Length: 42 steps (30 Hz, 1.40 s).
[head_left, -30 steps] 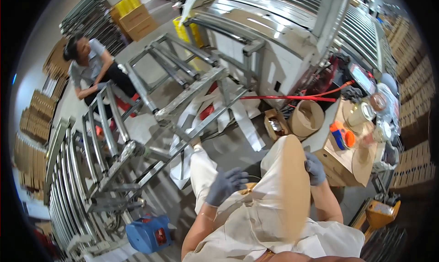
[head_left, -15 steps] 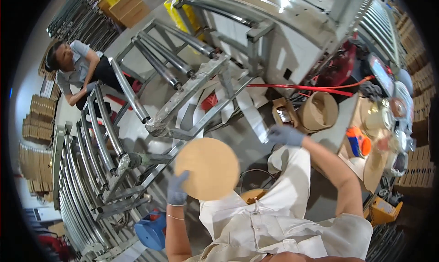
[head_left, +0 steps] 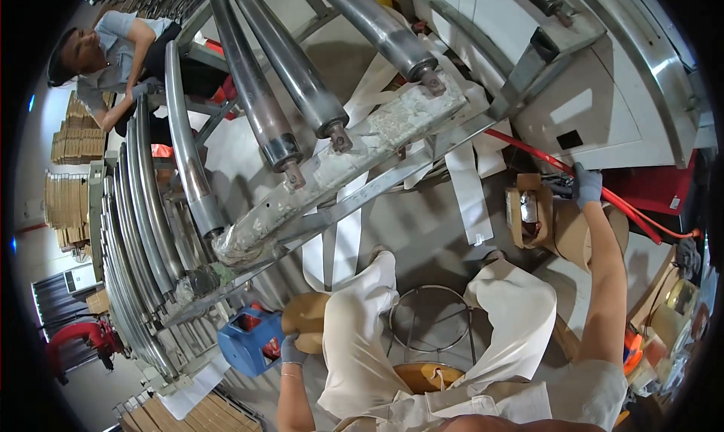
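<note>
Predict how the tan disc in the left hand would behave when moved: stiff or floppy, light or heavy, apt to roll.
The disc is probably stiff: its face looks flat, with no clear sag. It may be fairly light, as only the left hand grips it, near its edge. Its round outline suggests it could roll if stood upright.

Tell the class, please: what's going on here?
The gray-gloved left hand holds a flat, round tan disc by its edge, beside a blue plastic container. The gray-gloved right hand is at a long red bar near a brown cardboard drum; whether it grips is unclear. Another person is beyond the gray cylindrical metal rollers.
</note>
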{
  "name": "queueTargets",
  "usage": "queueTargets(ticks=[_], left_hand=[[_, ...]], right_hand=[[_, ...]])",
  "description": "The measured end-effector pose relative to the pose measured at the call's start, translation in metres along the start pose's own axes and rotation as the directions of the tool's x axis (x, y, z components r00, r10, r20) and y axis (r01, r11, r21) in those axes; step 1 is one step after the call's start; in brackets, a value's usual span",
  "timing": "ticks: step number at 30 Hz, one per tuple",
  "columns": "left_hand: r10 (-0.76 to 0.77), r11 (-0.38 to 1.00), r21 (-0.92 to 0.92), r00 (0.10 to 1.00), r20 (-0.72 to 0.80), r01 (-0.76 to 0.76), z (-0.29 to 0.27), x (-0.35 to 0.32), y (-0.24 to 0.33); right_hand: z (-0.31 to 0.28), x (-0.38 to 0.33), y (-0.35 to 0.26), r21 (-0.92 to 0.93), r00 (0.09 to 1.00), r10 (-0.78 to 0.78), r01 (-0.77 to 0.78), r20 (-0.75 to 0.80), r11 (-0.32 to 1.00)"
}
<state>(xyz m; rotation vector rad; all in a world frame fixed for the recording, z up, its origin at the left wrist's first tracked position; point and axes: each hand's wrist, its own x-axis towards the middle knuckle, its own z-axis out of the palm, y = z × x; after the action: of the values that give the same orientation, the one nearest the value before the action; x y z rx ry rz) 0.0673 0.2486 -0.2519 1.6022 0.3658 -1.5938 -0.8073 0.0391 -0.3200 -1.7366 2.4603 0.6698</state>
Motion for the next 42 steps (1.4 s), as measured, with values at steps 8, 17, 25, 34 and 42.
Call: queueTargets(ticks=[8, 17, 25, 34, 42], left_hand=[[0.026, 1.0, -0.01, 1.0, -0.014, -0.026, -0.045, -0.001, -0.009], [0.432, 0.87, 0.193, 0.891, 0.14, -0.453, -0.021, -0.022, -0.009], [0.632, 0.747, 0.082, 0.744, 0.216, -0.659, -0.047, -0.053, 0.011], [0.653, 0.75, 0.11, 0.756, 0.035, -0.653, -0.138, -0.037, -0.024], [0.676, 0.737, 0.022, 0.737, 0.001, -0.676, -0.152, -0.05, -0.039]], right_hand=[[-0.124, -0.091, -0.013, 0.037, 0.947, -0.264, 0.275, -0.181, 0.961], [-0.246, -0.22, -0.03, -0.06, 0.95, -0.313, 0.314, 0.027, 0.948], [-0.338, -0.295, -0.051, 0.004, 0.912, -0.359, 0.366, 0.196, 0.931], [-0.465, -0.333, -0.103, -0.324, 0.895, -0.37, 0.438, 0.25, 0.839], [-0.465, -0.318, -0.133, -0.221, 0.829, -0.446, 0.53, 0.337, 0.819]])
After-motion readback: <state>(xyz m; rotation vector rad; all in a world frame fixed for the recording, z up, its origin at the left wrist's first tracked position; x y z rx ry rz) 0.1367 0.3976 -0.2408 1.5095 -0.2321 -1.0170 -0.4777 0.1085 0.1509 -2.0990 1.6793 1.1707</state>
